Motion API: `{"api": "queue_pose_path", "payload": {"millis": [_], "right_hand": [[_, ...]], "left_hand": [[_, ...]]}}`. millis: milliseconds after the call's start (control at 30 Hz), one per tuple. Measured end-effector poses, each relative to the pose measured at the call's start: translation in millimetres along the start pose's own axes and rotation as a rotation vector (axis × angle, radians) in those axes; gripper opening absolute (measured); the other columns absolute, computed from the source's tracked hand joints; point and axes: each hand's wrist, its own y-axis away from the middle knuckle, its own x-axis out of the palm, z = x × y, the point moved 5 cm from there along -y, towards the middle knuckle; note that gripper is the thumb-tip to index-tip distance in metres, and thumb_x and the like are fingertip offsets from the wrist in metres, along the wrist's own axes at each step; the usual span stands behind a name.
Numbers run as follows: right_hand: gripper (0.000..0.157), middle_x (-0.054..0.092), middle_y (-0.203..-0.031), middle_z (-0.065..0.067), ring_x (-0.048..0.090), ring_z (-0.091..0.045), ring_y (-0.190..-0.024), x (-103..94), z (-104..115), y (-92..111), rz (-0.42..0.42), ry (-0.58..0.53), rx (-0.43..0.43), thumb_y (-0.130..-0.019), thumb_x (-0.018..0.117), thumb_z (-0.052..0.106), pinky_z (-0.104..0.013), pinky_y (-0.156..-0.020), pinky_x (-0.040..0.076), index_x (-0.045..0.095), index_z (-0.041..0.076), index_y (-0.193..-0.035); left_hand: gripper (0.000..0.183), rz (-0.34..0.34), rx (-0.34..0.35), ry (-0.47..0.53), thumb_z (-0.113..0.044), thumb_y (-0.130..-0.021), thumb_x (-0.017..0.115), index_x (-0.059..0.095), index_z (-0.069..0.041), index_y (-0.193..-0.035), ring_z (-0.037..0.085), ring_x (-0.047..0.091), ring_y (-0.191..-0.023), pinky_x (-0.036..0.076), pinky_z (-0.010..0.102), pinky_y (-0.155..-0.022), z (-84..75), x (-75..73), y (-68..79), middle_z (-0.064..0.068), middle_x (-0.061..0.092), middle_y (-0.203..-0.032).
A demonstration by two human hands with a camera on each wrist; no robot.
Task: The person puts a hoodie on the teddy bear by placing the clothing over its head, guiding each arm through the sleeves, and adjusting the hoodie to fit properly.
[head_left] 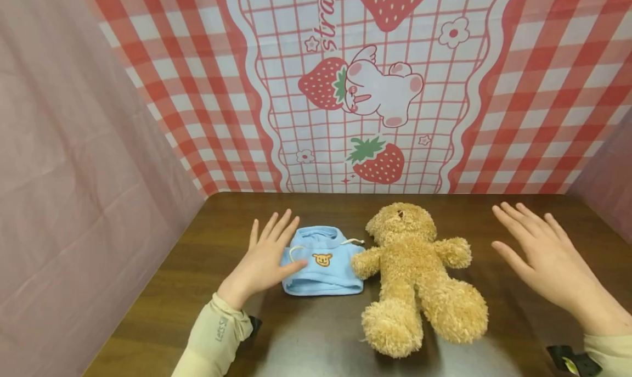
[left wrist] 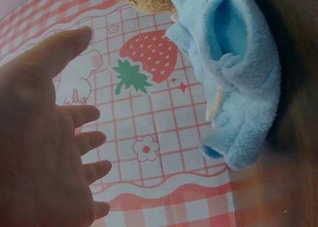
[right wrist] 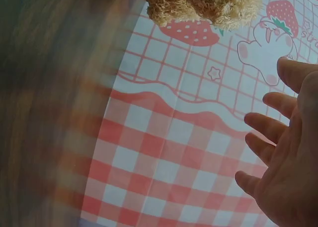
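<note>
A light blue toy hoodie [head_left: 326, 275] with a small bear face on its front and white drawstrings lies on the brown table, its hood toward the far side. Right of it a curly tan teddy bear [head_left: 410, 262] lies on its back, feet toward me, one arm overlapping the hoodie's edge. My left hand [head_left: 264, 264] hovers at the hoodie's left side, fingers spread, thumb over the garment in the head view. Off to the right of the bear, my right hand [head_left: 543, 256] is held with straight, spread fingers and nothing in it.
Behind the table [head_left: 163, 316] hangs a red-and-white checked cloth [head_left: 538, 130] printed with strawberries and a white cartoon animal. A pale pink curtain [head_left: 99, 146] closes off the left side, and another pinkish curtain [head_left: 604, 163] stands at the right.
</note>
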Motion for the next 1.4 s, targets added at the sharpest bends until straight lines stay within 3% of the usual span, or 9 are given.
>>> {"api": "queue_pose_path", "payload": {"millis": [167, 433, 667, 833, 1133, 1233, 1400], "right_hand": [[0.060, 0.038, -0.141, -0.015, 0.013, -0.017, -0.139, -0.6, 6, -5, -0.011, -0.045, -0.051, -0.089, 0.056, 0.026, -0.043, -0.112, -0.002, 0.031, 0.016, -0.142], [0.056, 0.047, -0.133, -0.017, 0.018, -0.010, -0.137, 0.0, 19, -21, 0.033, -0.096, -0.132, -0.088, 0.059, 0.023, -0.035, -0.113, 0.000, 0.038, 0.015, -0.139], [0.056, 0.050, -0.132, -0.009, 0.025, -0.007, -0.134, 2.1, 39, -36, 0.050, -0.121, -0.247, -0.083, 0.065, 0.019, -0.028, -0.112, 0.005, 0.044, 0.014, -0.135], [0.052, 0.051, -0.131, -0.005, 0.037, -0.018, -0.129, 3.9, 55, -47, 0.074, -0.097, -0.320, -0.084, 0.064, 0.021, -0.025, -0.112, 0.006, 0.047, 0.013, -0.132], [0.047, 0.051, -0.131, -0.009, 0.041, -0.031, -0.124, 3.9, 73, -66, 0.086, -0.059, -0.428, -0.084, 0.063, 0.022, -0.028, -0.112, 0.007, 0.052, 0.012, -0.128], [0.044, 0.051, -0.130, -0.010, 0.043, -0.032, -0.121, 5.4, 77, -72, 0.116, -0.055, -0.438, -0.083, 0.064, 0.021, -0.037, -0.110, 0.018, 0.055, 0.011, -0.125], [0.033, 0.055, -0.125, -0.009, 0.049, -0.031, -0.113, 2.5, 82, -86, 0.177, -0.048, -0.422, -0.085, 0.062, 0.019, -0.051, -0.094, 0.035, 0.060, 0.012, -0.118]], "left_hand": [[0.087, 0.069, 0.032, 0.029, -0.051, -0.077, 0.064, 0.023, -0.016, -0.145, 0.026, 0.008, -0.140, 0.001, 0.055, -0.108, -2.0, 9.2, 0.6, 0.001, 0.011, -0.153], [0.086, 0.148, 0.095, 0.052, -0.044, -0.071, 0.073, 0.034, -0.011, -0.140, 0.030, 0.019, -0.137, 0.012, 0.057, -0.107, -10.1, 19.7, -1.2, 0.009, 0.025, -0.148], [0.086, 0.183, 0.088, 0.036, -0.048, -0.071, 0.071, 0.036, -0.010, -0.139, 0.031, 0.020, -0.136, 0.010, 0.058, -0.106, -10.9, 27.3, -6.4, 0.009, 0.028, -0.147], [0.073, 0.128, 0.001, 0.041, -0.051, -0.080, 0.060, 0.042, -0.008, -0.136, 0.034, 0.027, -0.133, 0.015, 0.058, -0.105, -3.4, 30.0, -15.2, 0.012, 0.033, -0.144], [0.058, 0.066, -0.145, -0.008, -0.041, -0.085, 0.058, 0.050, -0.004, -0.128, 0.033, 0.045, -0.120, 0.029, 0.050, -0.102, 14.1, 30.4, -22.8, 0.016, 0.049, -0.130], [0.053, 0.030, -0.167, -0.034, -0.039, -0.085, 0.059, 0.053, -0.004, -0.124, 0.032, 0.051, -0.113, 0.037, 0.047, -0.096, 17.2, 29.9, -24.9, 0.015, 0.055, -0.122], [0.050, 0.012, -0.211, -0.043, -0.040, -0.085, 0.058, 0.056, -0.004, -0.121, 0.031, 0.056, -0.105, 0.044, 0.046, -0.085, 21.1, 30.1, -26.5, 0.014, 0.058, -0.116]]}}
